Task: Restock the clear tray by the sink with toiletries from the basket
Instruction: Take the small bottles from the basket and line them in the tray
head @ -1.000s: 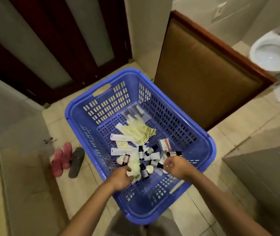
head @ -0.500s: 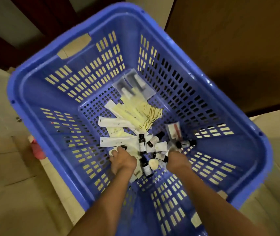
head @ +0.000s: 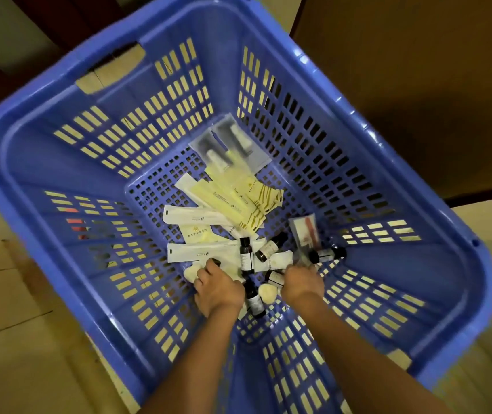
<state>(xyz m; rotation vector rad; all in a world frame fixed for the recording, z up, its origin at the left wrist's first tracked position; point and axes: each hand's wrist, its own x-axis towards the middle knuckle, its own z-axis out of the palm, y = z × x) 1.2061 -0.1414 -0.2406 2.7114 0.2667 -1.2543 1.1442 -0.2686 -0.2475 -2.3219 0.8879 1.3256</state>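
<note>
Pick step: L hand (head: 219, 291), R hand (head: 303, 283) down in toiletries (head: 238, 198) at basket (head: 29, 162) bottom. Curled fingers (head: 204, 273), grasp hidden, can't tell. Tray not in view. Next: lift haul, carry to sink.

Left hand (head: 219, 289): I see only its back. The fingers curl down out of sight, and I cannot tell whether they grip the dark-capped item (head: 215, 262) at their tips. Right hand (head: 301, 283): fingers hidden under the knuckles, hold undetermined. My forearms (head: 197, 369) are cut off by the lower edge. The basket (head: 59, 121) rim runs out of view at top and bottom. Print on the white sachets (head: 197, 216) and the bottle (head: 246, 258) label is too small to read. The clear pouches (head: 230, 144) at the far end are blurred, contents indistinct.
</note>
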